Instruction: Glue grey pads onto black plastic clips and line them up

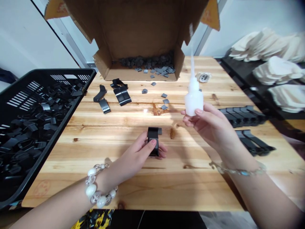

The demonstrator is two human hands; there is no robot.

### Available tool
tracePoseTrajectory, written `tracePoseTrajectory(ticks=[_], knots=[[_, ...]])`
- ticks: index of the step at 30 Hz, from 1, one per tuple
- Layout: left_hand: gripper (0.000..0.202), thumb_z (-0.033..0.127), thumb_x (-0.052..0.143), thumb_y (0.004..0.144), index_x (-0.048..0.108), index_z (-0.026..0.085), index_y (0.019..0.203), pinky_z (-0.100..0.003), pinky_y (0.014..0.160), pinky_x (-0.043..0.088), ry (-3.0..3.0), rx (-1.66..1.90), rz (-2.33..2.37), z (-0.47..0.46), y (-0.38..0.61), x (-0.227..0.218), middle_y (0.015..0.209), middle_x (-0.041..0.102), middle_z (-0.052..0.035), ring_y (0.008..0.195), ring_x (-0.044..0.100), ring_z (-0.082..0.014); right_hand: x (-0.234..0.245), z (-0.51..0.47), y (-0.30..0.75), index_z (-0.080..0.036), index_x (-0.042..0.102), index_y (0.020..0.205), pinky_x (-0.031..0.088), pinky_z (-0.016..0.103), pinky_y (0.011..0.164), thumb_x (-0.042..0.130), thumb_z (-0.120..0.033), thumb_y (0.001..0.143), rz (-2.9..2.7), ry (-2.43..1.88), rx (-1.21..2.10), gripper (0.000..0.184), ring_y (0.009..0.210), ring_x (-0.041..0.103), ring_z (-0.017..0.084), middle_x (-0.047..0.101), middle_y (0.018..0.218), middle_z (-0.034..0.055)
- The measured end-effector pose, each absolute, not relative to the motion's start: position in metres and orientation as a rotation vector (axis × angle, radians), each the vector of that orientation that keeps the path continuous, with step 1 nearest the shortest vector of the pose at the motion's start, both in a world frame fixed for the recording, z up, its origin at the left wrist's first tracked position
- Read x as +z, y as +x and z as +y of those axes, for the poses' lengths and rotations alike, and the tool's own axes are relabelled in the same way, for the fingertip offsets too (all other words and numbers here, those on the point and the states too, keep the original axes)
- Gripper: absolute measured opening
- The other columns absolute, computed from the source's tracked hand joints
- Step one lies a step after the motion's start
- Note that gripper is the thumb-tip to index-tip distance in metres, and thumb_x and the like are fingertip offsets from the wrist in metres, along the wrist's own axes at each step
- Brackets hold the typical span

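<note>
My left hand (140,152) is closed around a small black plastic clip (152,135) held just above the wooden table (119,178). A little grey square pad (159,130) lies next to the clip's top right corner. My right hand (209,122) grips a white squeeze bottle (193,97) with a long thin nozzle, held upright to the right of the clip and above the table.
A black crate (71,105) full of black clips stands at the left. An open cardboard box (143,41) holding several grey pads lies at the back, with loose pads (164,101) and clips (122,95) before it. Rows of black clips (245,116) lie at the right.
</note>
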State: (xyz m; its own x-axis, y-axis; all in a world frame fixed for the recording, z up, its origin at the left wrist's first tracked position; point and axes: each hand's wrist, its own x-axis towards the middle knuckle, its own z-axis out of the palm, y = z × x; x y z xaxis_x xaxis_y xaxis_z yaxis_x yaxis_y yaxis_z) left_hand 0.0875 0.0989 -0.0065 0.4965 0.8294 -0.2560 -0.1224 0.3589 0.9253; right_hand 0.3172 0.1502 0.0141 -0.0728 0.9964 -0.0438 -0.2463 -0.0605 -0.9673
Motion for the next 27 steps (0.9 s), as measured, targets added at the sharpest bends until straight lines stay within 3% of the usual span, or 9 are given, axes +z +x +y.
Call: tracePoseTrajectory(ticks=[6,9,13,16,20,23,27], knots=[[0.026,0.039,0.049,0.094,0.049,0.015,0.106,-0.032,0.08,0.056,0.967,0.712,0.848,0.099,0.088,-0.005,0.095,0.067,-0.0075,0.083,0.068,-0.0159,0.024,0.153,0.324,-0.024,0.062,0.094,0.048,0.023,0.057,0.063,-0.029,0.077,-0.867,-1.035,1.494,0.018,0.063,0.053,0.011,0.057,0.073,-0.0005],[0.026,0.039,0.051,0.093,0.049,0.016,0.105,-0.033,0.078,0.056,0.907,0.714,0.849,0.1,0.089,-0.007,0.092,0.068,-0.0067,0.081,0.068,-0.0167,0.023,0.154,0.325,-0.025,0.058,0.09,0.04,0.022,0.049,0.059,-0.038,0.081,-0.81,-1.038,1.523,0.016,0.055,0.045,0.01,0.046,0.066,-0.0026],[0.026,0.04,0.051,0.093,0.05,0.016,0.103,-0.035,0.079,0.057,0.879,0.679,0.836,0.099,0.088,-0.011,0.091,0.068,-0.0065,0.081,0.069,-0.0173,0.019,0.155,0.326,-0.022,0.056,0.08,0.029,0.021,0.042,0.06,-0.045,0.084,-0.949,-1.016,1.302,0.024,0.049,0.036,0.008,0.04,0.06,-0.0037],[0.024,0.04,0.05,0.094,0.05,0.017,0.102,-0.034,0.079,0.057,0.875,0.67,0.819,0.098,0.087,-0.012,0.09,0.068,-0.0061,0.081,0.068,-0.0164,0.021,0.152,0.326,-0.019,0.054,0.075,0.021,0.02,0.039,0.068,-0.037,0.08,-0.968,-0.993,1.156,0.023,0.046,0.033,0.006,0.038,0.059,-0.0043],[0.023,0.038,0.049,0.095,0.05,0.017,0.102,-0.033,0.078,0.058,0.864,0.662,0.801,0.098,0.086,-0.012,0.09,0.068,-0.0058,0.08,0.068,-0.0152,0.027,0.15,0.329,-0.015,0.05,0.064,0.02,0.021,0.04,0.072,-0.026,0.074,-1.011,-0.949,1.122,0.026,0.043,0.028,0.004,0.035,0.052,-0.0054],[0.023,0.038,0.049,0.095,0.05,0.016,0.102,-0.032,0.077,0.058,0.852,0.665,0.794,0.098,0.087,-0.012,0.089,0.068,-0.0061,0.079,0.067,-0.0149,0.029,0.149,0.333,-0.014,0.056,0.066,0.019,0.021,0.039,0.071,-0.021,0.071,-1.029,-0.953,1.056,0.018,0.042,0.027,0.005,0.032,0.047,-0.0065],[0.024,0.038,0.05,0.094,0.049,0.016,0.105,-0.033,0.075,0.058,0.828,0.654,0.778,0.098,0.087,-0.012,0.087,0.068,-0.0063,0.077,0.068,-0.0154,0.031,0.147,0.335,-0.013,0.06,0.068,0.021,0.019,0.035,0.071,-0.016,0.065,-1.017,-1.001,0.932,0.012,0.041,0.035,0.006,0.043,0.05,-0.0037]])
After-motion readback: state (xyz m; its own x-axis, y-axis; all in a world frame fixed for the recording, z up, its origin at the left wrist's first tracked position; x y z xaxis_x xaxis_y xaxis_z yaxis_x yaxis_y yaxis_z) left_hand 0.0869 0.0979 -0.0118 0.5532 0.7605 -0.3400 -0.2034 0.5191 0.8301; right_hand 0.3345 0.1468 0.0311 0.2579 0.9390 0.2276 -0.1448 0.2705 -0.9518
